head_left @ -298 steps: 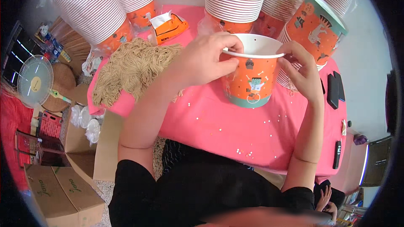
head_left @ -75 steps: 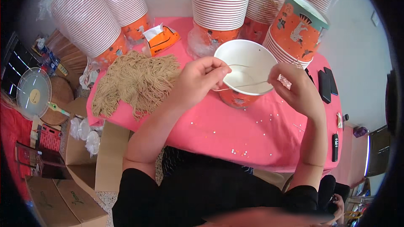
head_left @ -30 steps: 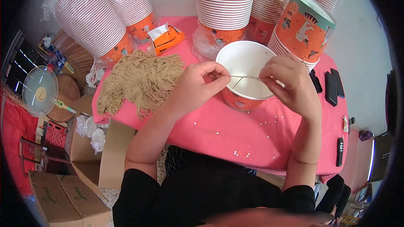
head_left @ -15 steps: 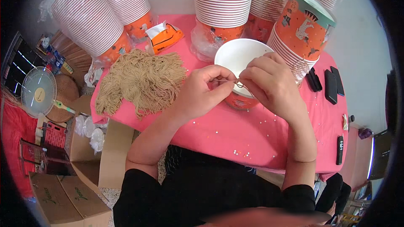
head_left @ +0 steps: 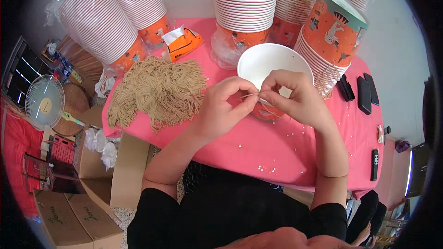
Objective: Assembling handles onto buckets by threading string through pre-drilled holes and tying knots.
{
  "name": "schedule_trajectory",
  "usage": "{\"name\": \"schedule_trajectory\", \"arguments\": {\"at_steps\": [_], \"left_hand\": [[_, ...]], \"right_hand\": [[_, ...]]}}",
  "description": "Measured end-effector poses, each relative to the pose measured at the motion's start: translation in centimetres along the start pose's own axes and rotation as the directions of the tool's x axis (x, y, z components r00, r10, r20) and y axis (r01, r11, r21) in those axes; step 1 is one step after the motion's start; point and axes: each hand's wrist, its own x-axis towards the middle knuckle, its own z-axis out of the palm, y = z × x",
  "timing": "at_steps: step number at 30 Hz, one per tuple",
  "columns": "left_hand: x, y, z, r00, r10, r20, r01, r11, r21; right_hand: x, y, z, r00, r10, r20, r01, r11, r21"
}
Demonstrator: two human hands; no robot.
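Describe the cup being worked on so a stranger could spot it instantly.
On the pink table, look just in front of the tall stack of cups at the back. The single paper cup stands alone, upright and open, white inside, orange outside, with both hands pinching a thin string at its near rim.

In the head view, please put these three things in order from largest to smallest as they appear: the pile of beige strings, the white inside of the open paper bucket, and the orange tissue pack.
1. Pile of beige strings, clearly the widest.
2. Open paper bucket; the hands cover part of it.
3. Orange tissue pack, smallest, though it lies farther from the camera.
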Motion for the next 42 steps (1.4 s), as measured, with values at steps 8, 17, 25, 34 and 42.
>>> {"name": "schedule_trajectory", "arguments": {"at_steps": [8,17,25,34,42], "left_hand": [[-0.2,-1.2,0.6,0.948,0.314,-0.051,-0.308,0.947,0.094],[-0.6,-1.7,0.5,0.962,-0.263,0.068,0.258,0.806,-0.533],[-0.2,-1.7,-0.4,0.894,-0.305,0.329,0.444,0.499,-0.744],[-0.2,-1.8,-0.5,0.882,-0.358,0.306,0.438,0.386,-0.812],[-0.2,-1.2,-0.2,0.898,-0.362,0.25,0.403,0.449,-0.797]], "right_hand": [[0.3,1.5,-0.9,0.967,0.093,0.235,-0.177,0.913,0.366],[0.2,0.5,0.0,1.0,0.029,0.009,-0.03,0.996,0.089],[0.4,1.4,1.1,0.971,-0.223,-0.088,0.22,0.975,-0.039],[0.7,1.1,1.3,0.864,-0.487,-0.126,0.441,0.854,-0.278],[0.8,1.7,1.4,0.791,-0.585,-0.18,0.488,0.78,-0.392]]}}
